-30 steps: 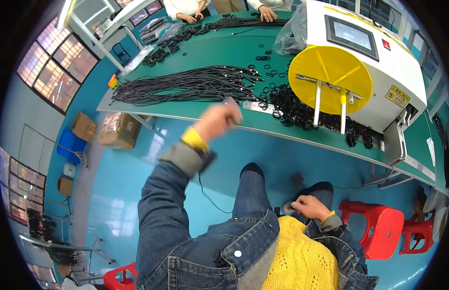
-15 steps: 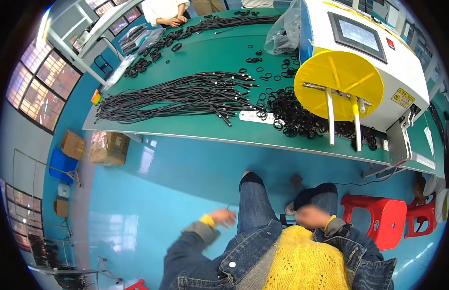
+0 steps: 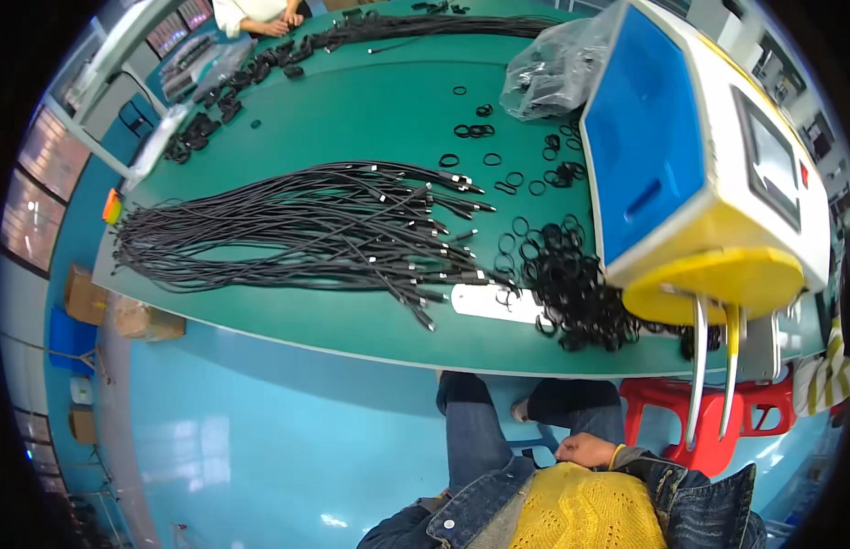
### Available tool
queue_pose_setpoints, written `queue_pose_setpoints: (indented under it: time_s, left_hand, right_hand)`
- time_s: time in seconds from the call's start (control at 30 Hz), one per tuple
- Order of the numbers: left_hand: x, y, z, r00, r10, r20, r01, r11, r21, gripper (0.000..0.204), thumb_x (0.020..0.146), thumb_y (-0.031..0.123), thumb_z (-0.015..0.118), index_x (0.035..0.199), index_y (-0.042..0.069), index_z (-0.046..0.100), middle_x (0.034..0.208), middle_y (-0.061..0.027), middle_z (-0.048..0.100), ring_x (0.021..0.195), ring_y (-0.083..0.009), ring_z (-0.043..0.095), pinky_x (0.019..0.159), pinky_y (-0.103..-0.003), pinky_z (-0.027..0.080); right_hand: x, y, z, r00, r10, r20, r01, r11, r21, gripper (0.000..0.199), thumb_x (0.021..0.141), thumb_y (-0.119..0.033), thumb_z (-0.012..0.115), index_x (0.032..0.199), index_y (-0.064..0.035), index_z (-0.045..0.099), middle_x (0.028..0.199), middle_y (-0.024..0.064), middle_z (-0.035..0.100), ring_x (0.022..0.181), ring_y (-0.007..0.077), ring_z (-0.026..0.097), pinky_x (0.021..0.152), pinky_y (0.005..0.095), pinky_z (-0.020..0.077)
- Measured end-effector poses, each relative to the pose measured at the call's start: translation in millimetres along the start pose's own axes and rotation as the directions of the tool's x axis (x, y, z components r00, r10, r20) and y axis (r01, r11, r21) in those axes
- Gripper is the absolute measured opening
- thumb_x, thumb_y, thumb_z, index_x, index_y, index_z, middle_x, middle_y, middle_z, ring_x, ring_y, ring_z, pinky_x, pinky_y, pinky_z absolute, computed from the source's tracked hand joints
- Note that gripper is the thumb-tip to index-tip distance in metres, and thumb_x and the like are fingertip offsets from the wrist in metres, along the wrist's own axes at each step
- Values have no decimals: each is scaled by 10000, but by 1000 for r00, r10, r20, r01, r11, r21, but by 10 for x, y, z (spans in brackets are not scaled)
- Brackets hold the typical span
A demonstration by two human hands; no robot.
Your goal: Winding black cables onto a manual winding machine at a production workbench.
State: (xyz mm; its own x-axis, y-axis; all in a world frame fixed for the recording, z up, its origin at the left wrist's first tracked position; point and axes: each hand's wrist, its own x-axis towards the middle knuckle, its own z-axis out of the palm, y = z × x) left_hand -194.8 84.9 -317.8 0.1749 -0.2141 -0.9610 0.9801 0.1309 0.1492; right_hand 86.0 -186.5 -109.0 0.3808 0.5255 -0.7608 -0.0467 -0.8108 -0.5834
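Observation:
My right hand [image 3: 585, 450] rests low over my lap, against the hem of the yellow knitted sweater [image 3: 580, 508]. Its fingers are curled together; anything inside them is hidden. Of my left arm only the denim sleeve [image 3: 397, 526] shows at the lower edge, with the hand out of sight. Neither arm reaches the green table [image 3: 379, 110] in front of me. On it lies a long bundle of black cables [image 3: 287, 229], the plug ends toward the right. Right of the plugs sits a heap of black loops [image 3: 576, 293], beside a white metal strip [image 3: 493, 303].
A white machine with a blue side [image 3: 640, 137] stands on the right; its yellow disc [image 3: 718, 284] carries two prongs jutting over the table edge. Red stools [image 3: 644, 403] are below. Behind are a clear plastic bag [image 3: 548, 78] and a person's hands [image 3: 283, 23] at black parts.
My view has shifted closer to the table, and the machine now appears turned, showing its blue side. My left hand has dropped out of sight. My right hand, blurred before, now shows sharply.

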Motion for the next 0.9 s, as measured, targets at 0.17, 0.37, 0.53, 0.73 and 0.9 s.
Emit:
queue_pose_setpoints:
  time_s: [0.17,0.37,0.53,0.73,0.9]
  left_hand:
    - [17,453,-66,999,11,47,-13,999,44,361,845,303,464,1036,15,568,917,-166,619,790,-271,599,671,-416,495]
    - [79,757,-170,996,56,65,-61,995,84,345,828,290,474,1023,24,573,899,-165,618,779,-278,599,663,-417,492]
    - [123,712,-308,995,104,3,-103,985,136,332,813,279,483,1012,31,578,884,-164,618,770,-283,599,657,-418,489]
    - [-167,579,-557,981,165,-99,-139,965,224,317,795,267,494,999,40,583,866,-164,618,758,-290,599,649,-418,486]
    - [-423,549,-656,971,187,-148,-130,936,328,306,781,256,502,987,48,588,851,-163,618,749,-295,599,642,-419,484]
  right_hand:
    - [2,-159,-294,993,100,64,-105,990,92,277,829,-288,581,839,-13,616,734,92,629,728,173,598,639,310,459]
    - [-17,-373,-326,979,203,28,-204,954,219,226,854,-244,555,845,-25,613,715,41,613,682,112,559,638,263,450]
    - [454,-181,-16,982,173,73,-188,888,420,185,855,-198,534,817,-30,603,684,31,601,602,95,543,572,244,446]
    - [494,-45,252,993,-26,-119,56,964,261,200,830,-191,537,795,-3,594,652,81,592,624,191,577,597,337,465]
    - [267,818,-46,291,-186,-939,98,982,-164,199,856,-185,487,786,-19,572,722,171,593,699,266,600,577,355,452]
